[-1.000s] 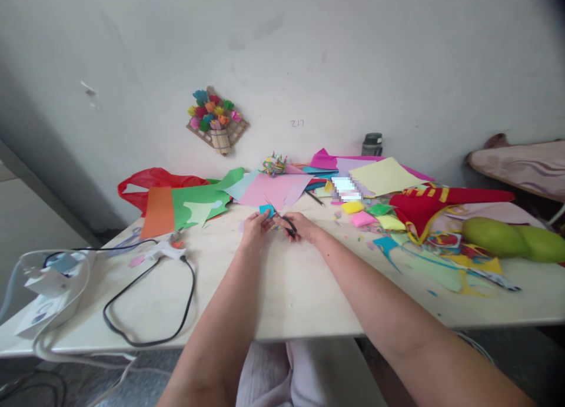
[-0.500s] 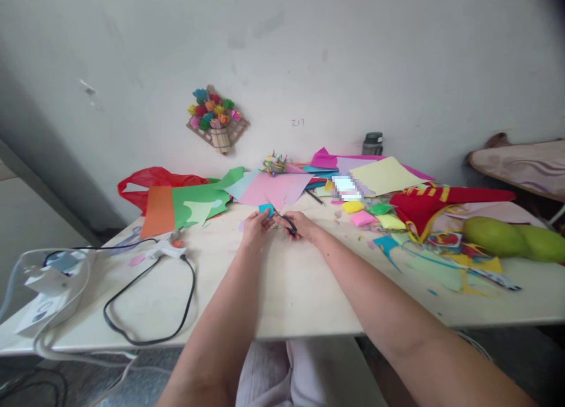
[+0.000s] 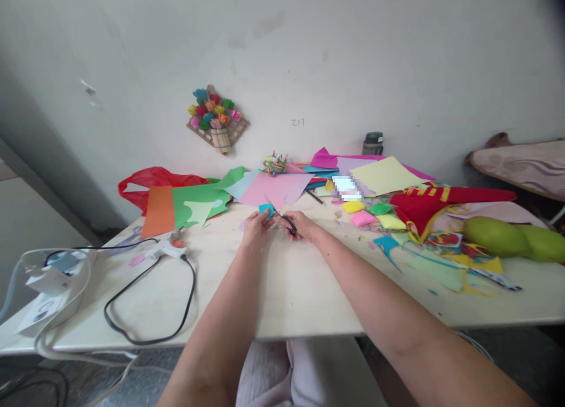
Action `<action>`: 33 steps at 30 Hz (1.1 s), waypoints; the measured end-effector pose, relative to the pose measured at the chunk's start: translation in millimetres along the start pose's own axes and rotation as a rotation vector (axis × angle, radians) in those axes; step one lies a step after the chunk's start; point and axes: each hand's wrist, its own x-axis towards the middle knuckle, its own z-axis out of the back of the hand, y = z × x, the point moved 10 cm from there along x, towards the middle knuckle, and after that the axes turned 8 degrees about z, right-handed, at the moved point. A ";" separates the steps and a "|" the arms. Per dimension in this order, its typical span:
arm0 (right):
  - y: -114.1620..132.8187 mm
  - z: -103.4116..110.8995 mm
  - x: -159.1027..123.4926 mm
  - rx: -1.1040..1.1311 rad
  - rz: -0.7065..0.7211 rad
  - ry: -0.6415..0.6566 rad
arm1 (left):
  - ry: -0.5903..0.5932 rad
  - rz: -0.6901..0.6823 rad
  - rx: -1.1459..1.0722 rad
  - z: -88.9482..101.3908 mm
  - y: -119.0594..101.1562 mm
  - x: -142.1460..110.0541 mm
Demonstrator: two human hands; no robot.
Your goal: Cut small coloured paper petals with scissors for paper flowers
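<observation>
Over the middle of the table, my left hand [image 3: 256,225] pinches a small piece of blue paper [image 3: 266,209]. Close beside it, my right hand [image 3: 301,225] grips black-handled scissors [image 3: 289,223], fingers wrapped round the handles. The thin blades point up and to the left, and their tips lie near the right edge of the blue paper. Whether the blades touch the paper I cannot tell. Just beyond both hands lies a sheet of pink paper [image 3: 273,189]. A dark pencil [image 3: 316,198] rests to its right.
On the left are a white power strip [image 3: 55,280], a looped black cable [image 3: 132,339], and orange and green sheets [image 3: 159,211]. To the right lie colored packets [image 3: 364,218], paper scraps [image 3: 432,265], a red cloth [image 3: 424,209] and green fruit [image 3: 494,236]. A bottle [image 3: 373,143] stands by the wall.
</observation>
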 end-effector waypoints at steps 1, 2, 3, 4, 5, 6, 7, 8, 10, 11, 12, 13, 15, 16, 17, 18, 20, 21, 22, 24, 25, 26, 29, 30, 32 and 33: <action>-0.1 -0.2 0.4 -0.002 0.005 0.001 | -0.001 0.001 0.002 0.3 0.0 -0.1; -0.2 -0.4 0.9 -0.003 0.010 0.001 | -0.003 0.001 0.005 0.5 0.1 -0.2; -0.4 -0.5 1.5 -0.004 0.016 0.001 | -0.006 0.000 0.006 0.9 0.0 -0.4; -0.9 -0.5 1.9 -0.004 0.018 0.000 | -0.009 -0.002 0.007 1.4 -0.4 -0.6; -1.3 -0.3 2.1 -0.004 0.017 0.000 | -0.009 -0.004 0.009 1.5 -0.9 -0.9; -1.6 -0.1 2.1 -0.003 0.013 0.000 | -0.005 -0.007 0.014 1.4 -1.8 -1.1; -1.6 0.6 1.8 -0.001 0.008 -0.002 | -0.003 -0.011 0.022 1.6 -3.0 -1.2; -1.0 1.9 1.2 0.002 0.004 -0.007 | -0.004 -0.017 0.032 2.4 -5.0 -1.0; 1.6 5.8 -0.6 0.014 -0.002 -0.024 | -0.021 -0.047 0.048 6.6 -11.6 -0.1; 3.2 8.2 -1.7 0.020 -0.005 -0.036 | -0.039 -0.070 0.051 10.3 -16.3 0.5; 4.5 10.7 -2.8 0.024 -0.010 -0.048 | -0.057 -0.100 0.047 14.4 -21.8 1.1; 5.4 13.0 -3.8 0.024 -0.016 -0.057 | -0.076 -0.127 0.038 18.9 -27.1 1.8; 6.1 16.0 -5.2 0.016 -0.028 -0.064 | -0.097 -0.174 0.021 26.4 -36.9 2.8; 5.9 17.0 -5.4 0.009 -0.035 -0.065 | -0.097 -0.203 0.010 29.0 -42.1 2.8; 5.3 17.8 -5.4 0.002 -0.039 -0.064 | -0.096 -0.230 0.004 31.2 -47.0 2.5; 4.6 18.6 -5.0 -0.003 -0.042 -0.063 | -0.097 -0.255 -0.001 33.3 -51.5 1.8; 3.2 20.2 -3.7 -0.012 -0.041 -0.060 | -0.107 -0.291 -0.014 37.3 -58.7 -0.2; 2.9 21.2 -3.0 -0.014 -0.038 -0.059 | -0.109 -0.301 -0.020 38.4 -61.3 -1.3; 2.9 22.4 -2.5 -0.013 -0.033 -0.059 | -0.103 -0.306 -0.026 38.6 -63.3 -2.3; 4.0 24.4 -2.1 -0.005 -0.028 -0.059 | -0.082 -0.299 -0.030 36.7 -64.9 -3.6; 4.7 25.4 -2.3 0.002 -0.029 -0.060 | -0.070 -0.292 -0.028 35.2 -64.9 -4.1; 5.5 25.9 -2.8 0.009 -0.033 -0.060 | -0.062 -0.284 -0.025 33.8 -64.5 -4.6; 8.1 26.2 -4.6 0.011 -0.046 -0.054 | -0.050 -0.257 -0.005 29.8 -61.1 -5.7; 8.5 26.2 -4.9 0.007 -0.049 -0.053 | -0.040 -0.247 0.011 27.7 -59.3 -6.0; 8.2 27.5 -5.2 -0.004 -0.055 -0.060 | -0.009 -0.226 0.063 22.5 -54.8 -6.2; 7.6 28.5 -5.1 -0.007 -0.056 -0.065 | 0.010 -0.214 0.097 19.5 -52.2 -6.3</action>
